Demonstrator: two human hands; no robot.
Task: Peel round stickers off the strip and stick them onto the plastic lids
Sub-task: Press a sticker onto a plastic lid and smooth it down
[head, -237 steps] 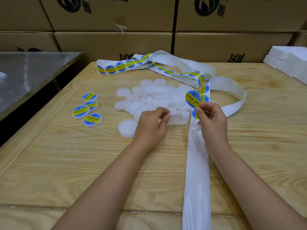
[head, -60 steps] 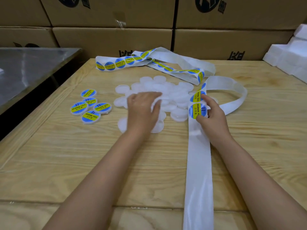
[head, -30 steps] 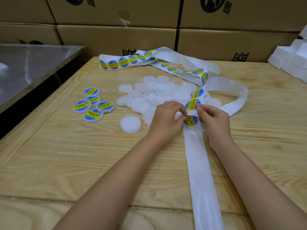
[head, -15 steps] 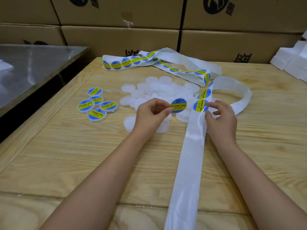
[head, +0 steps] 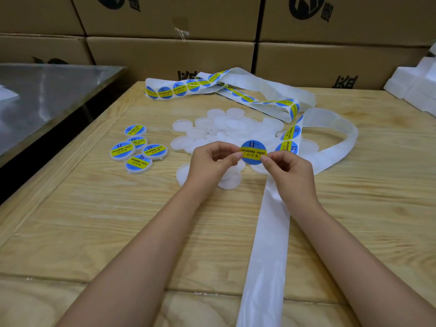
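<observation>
Left hand (head: 210, 159) and right hand (head: 290, 171) each hold the sticker (head: 253, 152) edgewise in a fingertip grip, probably keeping it flat for a lid (head: 230, 182).

You have five stickered lids (head: 122, 149), one loose sticker (head: 253, 152), one strip (head: 266, 244), two hands, your left hand (head: 210, 161) and right hand (head: 290, 171), bare lids (head: 226, 128) heaped too thick for you to count.
</observation>
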